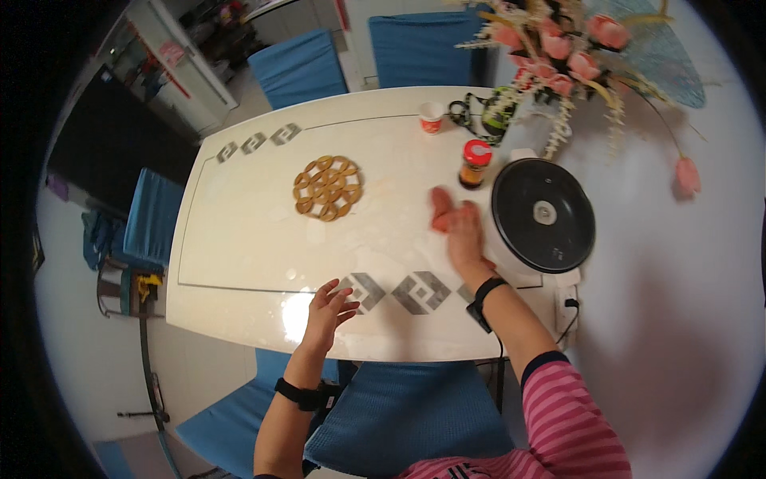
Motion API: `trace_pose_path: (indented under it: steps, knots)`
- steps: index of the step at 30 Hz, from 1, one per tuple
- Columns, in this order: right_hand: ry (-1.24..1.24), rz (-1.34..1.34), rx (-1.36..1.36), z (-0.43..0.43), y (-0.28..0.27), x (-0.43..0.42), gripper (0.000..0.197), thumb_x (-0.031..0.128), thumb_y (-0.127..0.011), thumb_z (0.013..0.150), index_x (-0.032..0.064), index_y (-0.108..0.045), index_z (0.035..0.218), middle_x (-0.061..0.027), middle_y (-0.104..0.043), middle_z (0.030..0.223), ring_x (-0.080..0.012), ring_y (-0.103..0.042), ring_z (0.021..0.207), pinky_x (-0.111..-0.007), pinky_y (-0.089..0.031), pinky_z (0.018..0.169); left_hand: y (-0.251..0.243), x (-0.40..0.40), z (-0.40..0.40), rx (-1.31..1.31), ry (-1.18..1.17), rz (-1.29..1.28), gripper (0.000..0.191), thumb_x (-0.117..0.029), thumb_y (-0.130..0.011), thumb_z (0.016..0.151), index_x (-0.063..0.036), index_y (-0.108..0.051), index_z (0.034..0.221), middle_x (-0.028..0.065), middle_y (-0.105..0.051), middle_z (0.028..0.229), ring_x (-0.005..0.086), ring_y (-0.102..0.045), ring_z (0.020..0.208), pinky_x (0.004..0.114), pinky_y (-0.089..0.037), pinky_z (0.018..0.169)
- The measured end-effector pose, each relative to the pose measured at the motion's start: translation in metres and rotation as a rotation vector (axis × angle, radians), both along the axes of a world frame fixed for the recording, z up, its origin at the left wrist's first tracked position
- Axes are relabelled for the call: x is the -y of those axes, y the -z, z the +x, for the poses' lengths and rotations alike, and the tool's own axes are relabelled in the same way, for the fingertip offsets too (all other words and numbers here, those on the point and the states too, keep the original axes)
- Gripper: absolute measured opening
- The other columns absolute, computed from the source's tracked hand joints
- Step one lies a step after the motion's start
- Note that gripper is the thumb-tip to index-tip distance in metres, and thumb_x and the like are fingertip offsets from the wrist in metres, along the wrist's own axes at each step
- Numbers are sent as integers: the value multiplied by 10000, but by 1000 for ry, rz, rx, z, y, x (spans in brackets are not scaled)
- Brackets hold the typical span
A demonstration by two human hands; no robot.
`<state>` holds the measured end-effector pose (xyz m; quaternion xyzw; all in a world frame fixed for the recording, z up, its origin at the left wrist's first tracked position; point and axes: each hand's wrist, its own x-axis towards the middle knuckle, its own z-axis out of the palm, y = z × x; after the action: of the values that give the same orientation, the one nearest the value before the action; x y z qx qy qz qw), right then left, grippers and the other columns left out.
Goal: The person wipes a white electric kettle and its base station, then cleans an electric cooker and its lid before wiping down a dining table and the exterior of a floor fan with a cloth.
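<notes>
My right hand point(465, 236) is blurred and lies on a red-orange cloth point(441, 209) on the white table point(239, 239), just left of a round black-lined electric pot point(526, 239). Whether its fingers grip the cloth cannot be told. My left hand point(331, 308), fingers apart and holding nothing, hovers over the near edge of the table. Beyond the right hand stands a glass jar with a red lid point(473, 167). A round trivet of tan rings point(328, 188) lies left of the cloth.
A paper cup point(431, 118) and a green-and-black strapped item point(497, 120) stand at the back. Pink artificial flowers point(556, 54) overhang the right rear corner. A power strip point(566, 308) with a plugged cord is at the right edge. Blue-covered chairs point(413, 413) surround the table.
</notes>
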<state>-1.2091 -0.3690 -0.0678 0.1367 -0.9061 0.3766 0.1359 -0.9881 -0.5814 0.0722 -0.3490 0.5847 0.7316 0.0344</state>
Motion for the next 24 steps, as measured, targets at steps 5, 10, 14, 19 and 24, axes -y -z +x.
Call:
trace_pose_path:
  steps: [5, 10, 14, 19, 24]
  knots:
    - [-103, 510, 187, 13, 1, 111, 423, 1, -391, 808, -45, -456, 1223, -234, -341, 1328, -422, -207, 1284, -443, -179, 1070, -18, 61, 64, 38, -166, -112, 493, -170, -516, 889, 1, -318, 1306, 147, -539, 1134, 243, -606, 916, 336, -506, 786]
    - [-509, 560, -3, 58, 27, 224, 454, 52, -400, 788, -50, -432, 1229, -249, -334, 1323, -364, -270, 1270, -400, -181, 1075, -13, 76, 58, -6, -226, -108, 492, -159, -508, 892, -3, -312, 1315, 142, -546, 1134, 237, -597, 927, 326, -499, 787]
    - [-995, 695, 378, 186, -13, 288, 430, 333, -565, 789, 73, -503, 1125, -76, -499, 1188, -225, -446, 1143, -365, -376, 959, -6, 101, 70, -24, -319, -107, 495, -141, -505, 887, -6, -302, 1318, 137, -553, 1127, 221, -596, 914, 303, -501, 765]
    - [-1356, 80, 351, 166, -14, 224, 117, 174, -540, 746, 120, -601, 830, -60, -587, 969, -210, -520, 1025, -342, -372, 954, -13, 132, 113, -8, -403, -177, 499, -151, -507, 885, 2, -304, 1315, 139, -547, 1134, 211, -590, 921, 298, -493, 780]
    - [-281, 49, -27, 7, -3, 83, 229, 28, -481, 761, 41, -575, 969, -148, -544, 1087, -291, -507, 1056, -357, -353, 958, -8, 132, 128, -11, -398, -115, 498, -189, -511, 899, 0, -313, 1314, 129, -549, 1130, 208, -589, 937, 300, -491, 801]
